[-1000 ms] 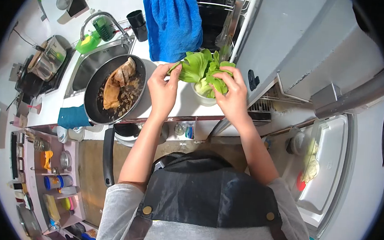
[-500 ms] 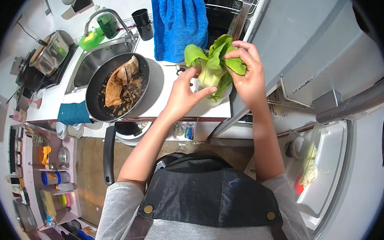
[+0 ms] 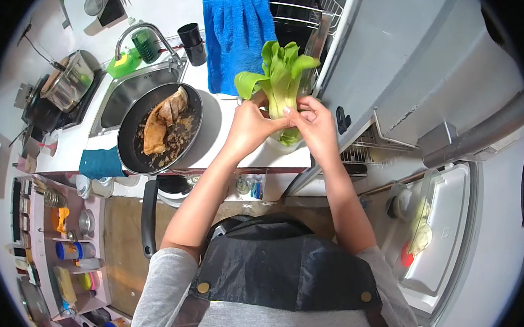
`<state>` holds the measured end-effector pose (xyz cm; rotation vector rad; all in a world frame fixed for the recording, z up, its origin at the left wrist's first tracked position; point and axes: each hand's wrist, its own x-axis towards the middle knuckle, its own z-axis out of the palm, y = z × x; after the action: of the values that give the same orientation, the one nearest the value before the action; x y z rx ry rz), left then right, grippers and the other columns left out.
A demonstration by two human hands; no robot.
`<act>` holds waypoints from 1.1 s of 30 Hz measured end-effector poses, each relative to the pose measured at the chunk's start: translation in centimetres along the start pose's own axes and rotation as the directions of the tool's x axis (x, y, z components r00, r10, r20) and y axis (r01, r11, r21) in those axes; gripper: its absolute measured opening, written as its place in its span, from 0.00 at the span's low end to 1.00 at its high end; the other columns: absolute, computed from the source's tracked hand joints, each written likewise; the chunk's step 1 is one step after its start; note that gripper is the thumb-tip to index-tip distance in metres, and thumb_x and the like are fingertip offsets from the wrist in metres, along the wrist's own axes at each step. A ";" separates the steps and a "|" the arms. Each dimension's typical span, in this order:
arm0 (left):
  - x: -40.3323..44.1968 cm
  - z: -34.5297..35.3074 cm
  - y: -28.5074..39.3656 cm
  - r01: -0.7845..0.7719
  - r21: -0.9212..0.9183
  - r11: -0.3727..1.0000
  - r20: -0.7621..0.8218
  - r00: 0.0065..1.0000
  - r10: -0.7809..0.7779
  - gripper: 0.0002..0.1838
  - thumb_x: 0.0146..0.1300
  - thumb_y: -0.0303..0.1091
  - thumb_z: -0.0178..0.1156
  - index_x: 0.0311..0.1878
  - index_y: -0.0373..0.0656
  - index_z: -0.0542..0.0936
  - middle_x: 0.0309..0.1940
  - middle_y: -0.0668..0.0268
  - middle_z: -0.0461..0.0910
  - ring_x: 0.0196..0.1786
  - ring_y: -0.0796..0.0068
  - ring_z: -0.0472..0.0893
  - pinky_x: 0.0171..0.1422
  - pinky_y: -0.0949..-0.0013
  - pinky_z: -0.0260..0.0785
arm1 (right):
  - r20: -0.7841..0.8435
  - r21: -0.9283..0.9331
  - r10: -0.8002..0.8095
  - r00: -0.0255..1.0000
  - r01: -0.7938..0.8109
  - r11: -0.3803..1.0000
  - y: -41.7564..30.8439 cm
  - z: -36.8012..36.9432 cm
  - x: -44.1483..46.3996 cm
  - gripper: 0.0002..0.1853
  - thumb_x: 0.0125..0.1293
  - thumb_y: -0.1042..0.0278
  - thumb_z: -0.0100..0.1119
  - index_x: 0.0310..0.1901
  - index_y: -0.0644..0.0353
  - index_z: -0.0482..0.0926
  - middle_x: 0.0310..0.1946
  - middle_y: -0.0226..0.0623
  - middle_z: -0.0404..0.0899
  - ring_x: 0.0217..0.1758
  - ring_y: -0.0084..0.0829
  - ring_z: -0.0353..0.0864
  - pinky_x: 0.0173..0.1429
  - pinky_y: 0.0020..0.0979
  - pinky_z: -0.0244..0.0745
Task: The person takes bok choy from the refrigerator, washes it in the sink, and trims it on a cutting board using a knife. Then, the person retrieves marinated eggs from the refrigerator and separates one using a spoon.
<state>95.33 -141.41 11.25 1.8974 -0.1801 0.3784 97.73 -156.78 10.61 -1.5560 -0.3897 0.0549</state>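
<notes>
Head view, with left hand and right hand closed around the lower stalks of the upright greens at the bowl, best to pinch firm stalk lightly, sparing the soft leaves

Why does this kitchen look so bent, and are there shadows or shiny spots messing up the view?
Head view: wide-angle bending, with a round black edge at the corners; the fridge curves at the side; the pan casts a soft shadow on the white counter; bright glints on the sink and pot; the greens look fairly clear.
</notes>
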 end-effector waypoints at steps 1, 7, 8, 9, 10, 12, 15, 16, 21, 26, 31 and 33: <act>0.1 -0.3 0.3 -0.004 -0.060 0.998 0.018 1.000 0.005 0.24 0.46 0.38 0.74 0.45 0.35 0.81 0.36 0.56 0.84 0.35 0.72 0.83 0.39 0.69 0.74 | -0.013 0.028 -0.034 0.999 0.035 0.999 0.1 0.0 0.2 0.14 0.62 0.71 0.62 0.47 0.70 0.76 0.37 0.39 0.81 0.39 0.23 0.80 0.45 0.23 0.75; 0.3 -1.9 1.8 0.026 -0.118 0.993 0.084 0.996 -0.016 0.25 0.48 0.35 0.73 0.50 0.36 0.77 0.38 0.61 0.83 0.38 0.76 0.81 0.45 0.71 0.73 | 0.005 0.076 -0.069 0.998 0.068 0.995 -0.2 -0.5 0.6 0.12 0.63 0.74 0.60 0.47 0.71 0.77 0.38 0.40 0.82 0.39 0.23 0.81 0.44 0.23 0.77; 0.2 -2.0 2.0 -0.001 -0.134 0.991 0.080 0.997 0.012 0.26 0.48 0.35 0.73 0.50 0.36 0.77 0.38 0.61 0.83 0.38 0.76 0.81 0.46 0.71 0.73 | -0.002 0.073 -0.063 0.998 0.063 0.995 -0.2 -0.4 0.7 0.13 0.62 0.75 0.60 0.47 0.70 0.76 0.39 0.41 0.82 0.39 0.24 0.81 0.43 0.23 0.77; 0.0 -1.9 1.8 -0.026 -0.106 0.994 0.049 0.998 0.031 0.26 0.48 0.35 0.73 0.51 0.37 0.76 0.38 0.61 0.83 0.39 0.75 0.81 0.46 0.70 0.73 | -0.041 0.034 -0.115 0.992 0.117 0.993 -0.3 -0.2 0.6 0.13 0.62 0.75 0.60 0.47 0.70 0.76 0.41 0.41 0.81 0.40 0.24 0.81 0.43 0.24 0.78; -0.2 -1.7 1.4 -0.050 -0.077 0.996 0.020 0.998 0.051 0.27 0.48 0.35 0.73 0.51 0.37 0.76 0.38 0.61 0.83 0.40 0.74 0.82 0.46 0.70 0.73 | -0.080 -0.006 -0.169 0.982 0.169 0.986 -0.4 0.2 0.4 0.13 0.61 0.76 0.60 0.48 0.69 0.76 0.42 0.41 0.79 0.41 0.25 0.81 0.43 0.25 0.79; -0.4 -1.4 1.0 -0.074 -0.019 0.997 -0.037 0.997 0.073 0.28 0.48 0.36 0.73 0.52 0.39 0.75 0.38 0.61 0.84 0.41 0.70 0.83 0.46 0.69 0.74 | -0.115 -0.088 -0.266 0.957 0.257 0.962 -1.0 1.1 -0.1 0.14 0.60 0.77 0.60 0.47 0.68 0.76 0.44 0.41 0.77 0.42 0.27 0.81 0.43 0.26 0.80; -0.7 -1.0 1.1 -0.079 0.126 0.989 -0.104 0.990 0.092 0.28 0.46 0.39 0.72 0.51 0.43 0.76 0.37 0.57 0.84 0.42 0.61 0.84 0.45 0.64 0.75 | -0.098 -0.189 -0.361 0.928 0.338 0.922 -1.1 1.8 -0.7 0.14 0.56 0.79 0.62 0.45 0.67 0.75 0.44 0.40 0.73 0.44 0.30 0.80 0.43 0.28 0.82; -0.7 -1.0 1.4 -0.055 0.223 0.973 -0.098 0.992 0.079 0.27 0.46 0.39 0.72 0.50 0.43 0.76 0.36 0.57 0.84 0.41 0.61 0.84 0.44 0.64 0.75 | -0.102 -0.208 -0.362 0.927 0.336 0.919 -0.7 1.8 -0.7 0.14 0.55 0.79 0.62 0.44 0.66 0.76 0.43 0.39 0.73 0.43 0.31 0.81 0.43 0.29 0.82; -0.8 -1.1 2.2 -0.018 0.228 0.974 -0.012 1.000 0.022 0.25 0.44 0.38 0.73 0.45 0.39 0.78 0.34 0.58 0.83 0.34 0.64 0.84 0.39 0.65 0.74 | -0.117 -0.295 -0.333 0.936 0.287 0.911 -0.3 1.2 -0.3 0.14 0.56 0.76 0.61 0.45 0.64 0.76 0.41 0.39 0.77 0.42 0.32 0.81 0.44 0.30 0.79; -0.4 -1.6 1.6 0.083 0.018 0.996 0.087 0.993 -0.085 0.22 0.49 0.36 0.73 0.46 0.37 0.78 0.33 0.65 0.81 0.29 0.81 0.80 0.34 0.75 0.72 | -0.041 0.170 -0.050 0.998 0.057 0.984 0.5 -0.2 0.1 0.18 0.59 0.75 0.59 0.51 0.66 0.73 0.47 0.42 0.78 0.45 0.29 0.81 0.46 0.29 0.77; -0.2 -1.2 1.2 0.090 0.044 0.995 0.058 0.994 -0.092 0.19 0.51 0.34 0.72 0.45 0.37 0.79 0.32 0.65 0.81 0.30 0.81 0.80 0.34 0.76 0.72 | 0.063 0.299 -0.063 0.996 0.041 0.953 0.1 0.2 -0.6 0.26 0.63 0.77 0.57 0.61 0.62 0.61 0.52 0.37 0.73 0.55 0.27 0.74 0.58 0.29 0.70; -0.5 -1.0 1.8 0.073 0.058 0.996 0.013 0.997 -0.073 0.18 0.49 0.34 0.71 0.43 0.38 0.79 0.32 0.63 0.82 0.32 0.76 0.83 0.35 0.73 0.74 | 0.027 0.336 -0.038 0.999 0.026 0.942 0.9 0.1 -0.4 0.26 0.63 0.76 0.60 0.61 0.63 0.62 0.52 0.37 0.73 0.55 0.26 0.74 0.59 0.28 0.69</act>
<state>94.10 -141.13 13.00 1.9578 -0.1107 0.3229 97.49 -156.74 9.65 -1.2123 -0.4084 0.1158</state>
